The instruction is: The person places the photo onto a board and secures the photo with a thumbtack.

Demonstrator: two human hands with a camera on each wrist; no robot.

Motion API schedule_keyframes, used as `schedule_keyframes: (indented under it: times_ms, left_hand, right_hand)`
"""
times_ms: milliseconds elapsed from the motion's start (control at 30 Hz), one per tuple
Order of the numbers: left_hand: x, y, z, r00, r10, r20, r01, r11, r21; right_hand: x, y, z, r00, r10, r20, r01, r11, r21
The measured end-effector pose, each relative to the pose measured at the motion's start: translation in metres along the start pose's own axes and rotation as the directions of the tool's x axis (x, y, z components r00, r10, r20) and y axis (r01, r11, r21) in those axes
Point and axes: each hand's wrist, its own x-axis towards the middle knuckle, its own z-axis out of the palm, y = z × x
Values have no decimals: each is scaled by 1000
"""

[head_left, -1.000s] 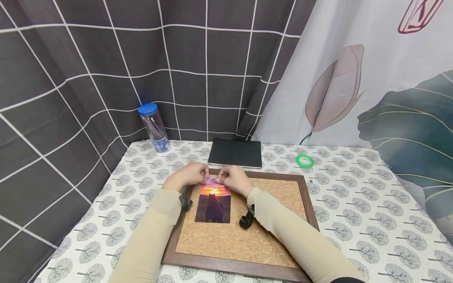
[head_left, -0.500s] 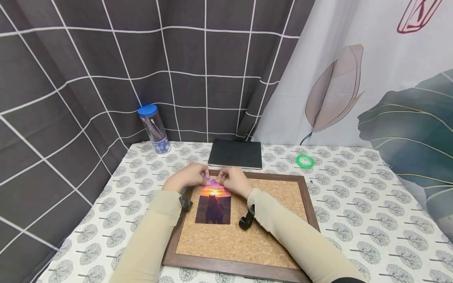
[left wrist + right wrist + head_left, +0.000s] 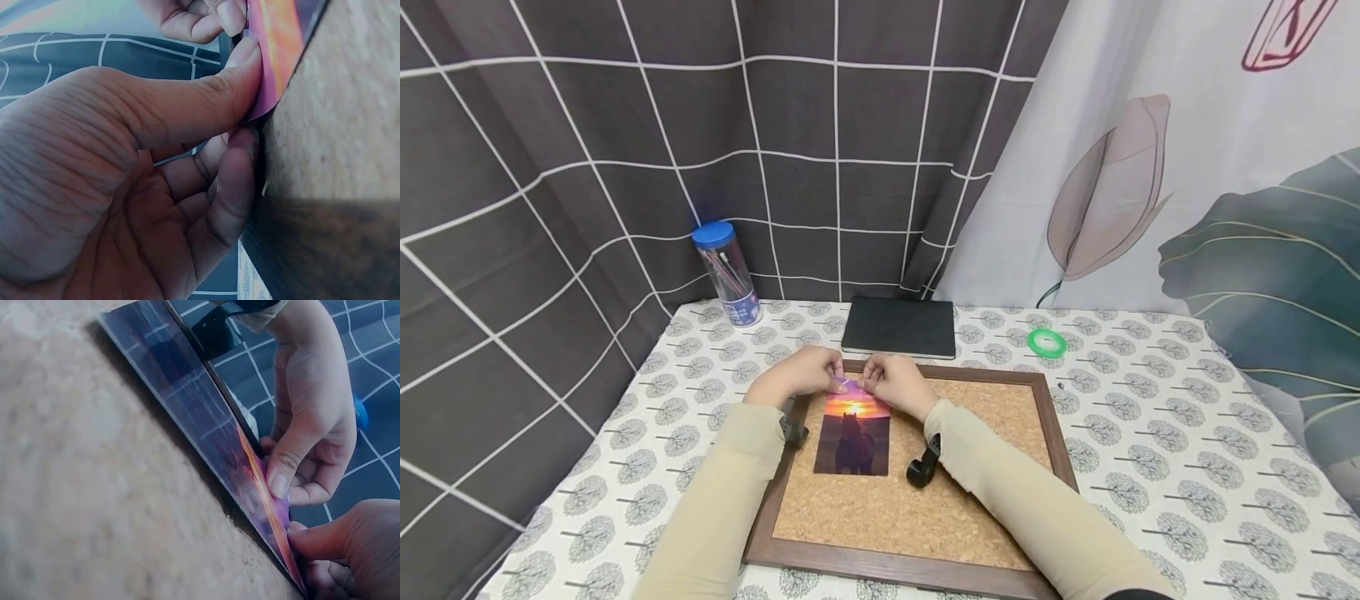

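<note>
Both grips, left hand point(image 3: 799, 372) and right hand point(image 3: 892, 382), pinch the photo's point(image 3: 852, 435) top edge at frame centre, on the cork board point(image 3: 985, 467). It seems light, thin, bendable; I'd hold its edges.

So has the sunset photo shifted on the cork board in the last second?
No. The photo sits at the same spot against the cork board frame's top-left corner.

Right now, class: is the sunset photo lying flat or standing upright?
Flat: the photo lies face up on the cork board, both hands pinching its top edge.
</note>
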Motion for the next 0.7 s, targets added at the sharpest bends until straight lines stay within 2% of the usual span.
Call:
schedule_keyframes:
  times_ms: [200,700]
  left_hand:
    - [0,0,-1,1000,13,-3,-13,1000,20]
    - [-2,-7,-6,999,34,31,-34,999,20]
  right_hand:
    - [0,-1,1,1000,-4,-17,4,1000,-20]
    - [-2,1,0,1000,-30,-5,30,1000,8]
